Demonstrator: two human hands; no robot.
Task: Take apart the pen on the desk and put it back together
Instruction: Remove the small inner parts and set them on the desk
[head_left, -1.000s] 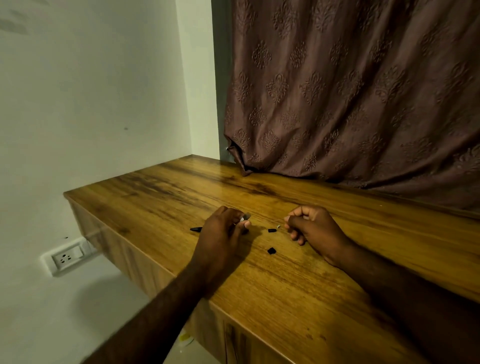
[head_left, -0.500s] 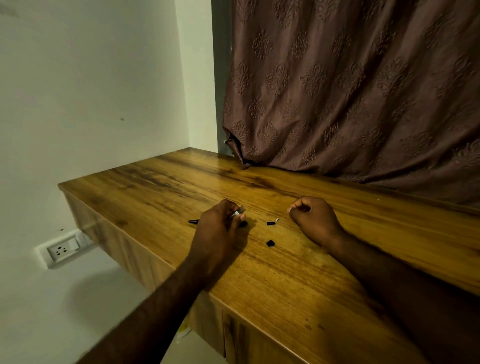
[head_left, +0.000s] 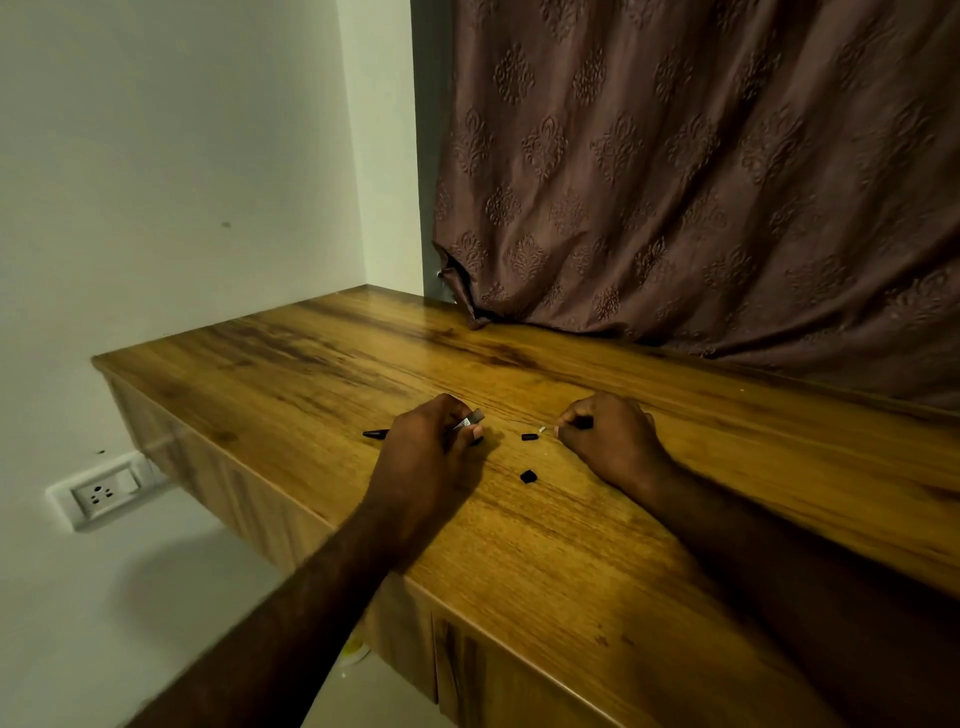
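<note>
The pen lies in pieces on the wooden desk (head_left: 571, 545). My left hand (head_left: 431, 452) is closed around the pen barrel, and the barrel's grey end (head_left: 474, 418) sticks out past my fingertips. A black pointed piece (head_left: 376, 433) shows on the desk just left of that hand. Between my hands lie a short black piece (head_left: 529, 436) and a tiny pale bit (head_left: 543, 429). A second small black piece (head_left: 528, 475) lies nearer to me. My right hand (head_left: 610, 439) rests on the desk with fingers curled, its fingertips beside the pale bit, and nothing shows in it.
A brown patterned curtain (head_left: 701, 182) hangs along the back of the desk on the right. A white wall (head_left: 182, 156) bounds the left end of the desk, with a wall socket (head_left: 101, 491) below it. The front edge of the desk runs diagonally under my left forearm.
The view has shifted slightly. Both hands and the loose pieces stay in nearly the same places on the desk.
</note>
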